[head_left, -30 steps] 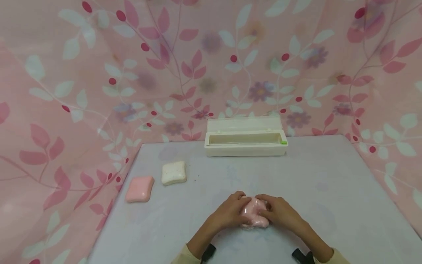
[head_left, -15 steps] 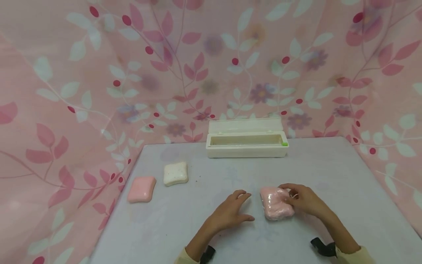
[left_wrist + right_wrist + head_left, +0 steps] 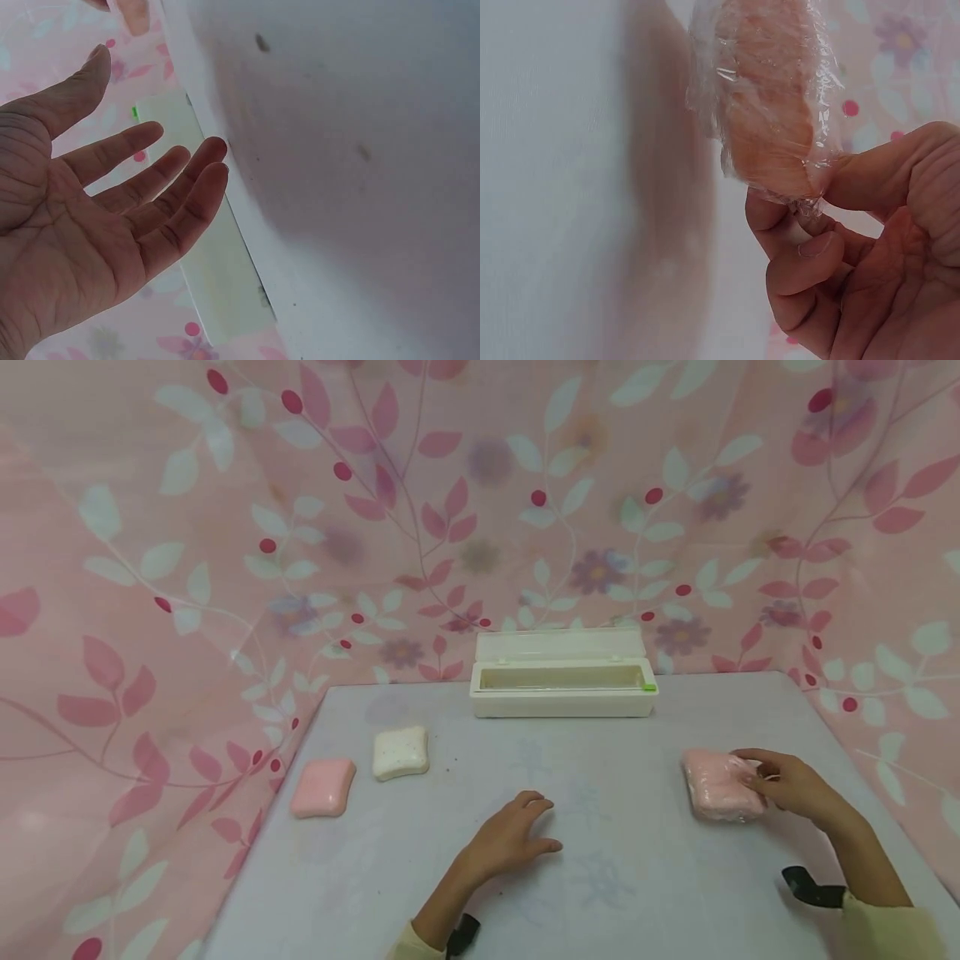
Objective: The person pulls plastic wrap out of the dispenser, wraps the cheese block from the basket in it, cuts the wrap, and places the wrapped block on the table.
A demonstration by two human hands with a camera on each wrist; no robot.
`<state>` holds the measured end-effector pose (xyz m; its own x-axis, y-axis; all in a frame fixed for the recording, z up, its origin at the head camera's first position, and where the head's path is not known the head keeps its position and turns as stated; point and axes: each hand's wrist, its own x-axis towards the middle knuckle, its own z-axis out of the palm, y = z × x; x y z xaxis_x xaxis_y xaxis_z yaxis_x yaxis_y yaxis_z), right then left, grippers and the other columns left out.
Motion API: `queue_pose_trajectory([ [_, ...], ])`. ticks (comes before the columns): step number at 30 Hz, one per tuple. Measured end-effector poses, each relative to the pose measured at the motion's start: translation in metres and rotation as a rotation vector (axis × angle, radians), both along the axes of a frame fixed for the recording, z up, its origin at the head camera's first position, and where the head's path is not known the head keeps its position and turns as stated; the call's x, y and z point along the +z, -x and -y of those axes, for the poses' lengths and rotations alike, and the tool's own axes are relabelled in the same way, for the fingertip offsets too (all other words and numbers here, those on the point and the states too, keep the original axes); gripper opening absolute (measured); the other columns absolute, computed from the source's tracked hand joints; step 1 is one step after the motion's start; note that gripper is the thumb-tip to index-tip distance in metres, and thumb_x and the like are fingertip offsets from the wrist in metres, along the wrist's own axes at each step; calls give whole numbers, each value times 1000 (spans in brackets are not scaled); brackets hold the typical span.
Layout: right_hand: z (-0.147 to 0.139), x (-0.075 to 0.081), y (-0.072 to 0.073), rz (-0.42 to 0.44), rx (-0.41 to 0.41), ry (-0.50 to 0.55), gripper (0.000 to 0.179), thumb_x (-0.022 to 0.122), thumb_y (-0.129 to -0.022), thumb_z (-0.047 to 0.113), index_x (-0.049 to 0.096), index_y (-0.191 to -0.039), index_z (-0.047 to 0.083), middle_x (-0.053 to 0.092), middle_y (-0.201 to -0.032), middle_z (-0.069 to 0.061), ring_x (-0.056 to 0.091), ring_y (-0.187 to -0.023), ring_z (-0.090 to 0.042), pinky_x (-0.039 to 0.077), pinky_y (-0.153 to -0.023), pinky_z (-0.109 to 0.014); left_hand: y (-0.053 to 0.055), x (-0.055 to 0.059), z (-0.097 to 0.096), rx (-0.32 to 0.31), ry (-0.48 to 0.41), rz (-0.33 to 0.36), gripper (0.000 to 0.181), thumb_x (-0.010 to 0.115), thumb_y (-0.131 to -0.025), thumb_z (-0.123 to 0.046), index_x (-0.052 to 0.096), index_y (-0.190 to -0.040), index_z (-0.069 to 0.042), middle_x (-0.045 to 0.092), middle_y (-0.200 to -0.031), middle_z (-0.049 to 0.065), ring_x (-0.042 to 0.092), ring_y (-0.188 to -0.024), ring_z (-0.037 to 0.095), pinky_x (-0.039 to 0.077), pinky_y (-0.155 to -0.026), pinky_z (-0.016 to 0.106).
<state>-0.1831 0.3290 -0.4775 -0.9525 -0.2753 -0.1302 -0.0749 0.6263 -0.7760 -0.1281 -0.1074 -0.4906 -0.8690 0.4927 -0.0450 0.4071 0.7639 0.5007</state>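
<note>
A pink soap bar wrapped in clear plastic film [image 3: 718, 787] is over the right side of the table, pinched at its right edge by my right hand [image 3: 798, 789]. Up close in the right wrist view, crinkled film [image 3: 772, 97] covers the bar, and thumb and fingers grip its lower end. My left hand [image 3: 504, 839] hovers near the middle of the table with nothing in it; its fingers [image 3: 187, 217] are spread and slightly bent in the left wrist view. Two unwrapped bars lie at the left: a pink soap [image 3: 322, 787] and a white speckled soap [image 3: 401, 752].
A long white cling film dispenser box [image 3: 562, 704] with its lid [image 3: 558, 645] raised stands at the table's back edge, a small green piece [image 3: 649, 687] at its right end. The pale table [image 3: 420, 868] meets a pink floral cloth [image 3: 450, 527] behind and at the sides.
The wrapped soap, at first between both hands, has moved rightward and farther back in the right hand. My left hand has let go of it and stays near the middle.
</note>
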Motion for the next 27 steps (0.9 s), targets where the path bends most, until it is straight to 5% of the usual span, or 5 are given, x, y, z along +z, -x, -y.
queue_pose_trajectory([
  [9, -17, -18, -1, 25, 26, -100, 48, 51, -96, 22, 38, -133, -6, 51, -76, -8, 48, -56, -17, 42, -49, -29, 3, -3, 6, 14, -5, -7, 51, 64, -85, -44, 55, -125, -13, 48, -126, -5, 49, -113, 8, 44, -88, 29],
  [15, -12, 1, 0, -50, -35, -341, 60, 55, -92, 38, 42, -129, -8, 57, -101, -30, 56, -84, -39, 48, -64, -50, 13, 1, 17, 57, -17, 3, 48, 64, -86, -41, 57, -123, -12, 52, -124, -2, 54, -104, 11, 46, -84, 29],
  [19, 7, 13, 7, -183, -140, -347, 59, 57, -90, 41, 46, -126, -5, 55, -107, -31, 54, -90, -42, 46, -67, -55, 33, 8, 32, 123, -32, -32, 43, 63, -88, -37, 59, -121, -11, 55, -121, 1, 56, -103, 16, 47, -85, 33],
  [27, 59, 19, 42, -288, -116, -151, 57, 59, -87, 48, 50, -129, 11, 56, -116, -13, 53, -100, -29, 46, -79, -52, 96, 34, 61, 245, -19, -259, 33, 66, -87, -25, 61, -116, -10, 59, -113, 5, 55, -104, 21, 45, -86, 37],
])
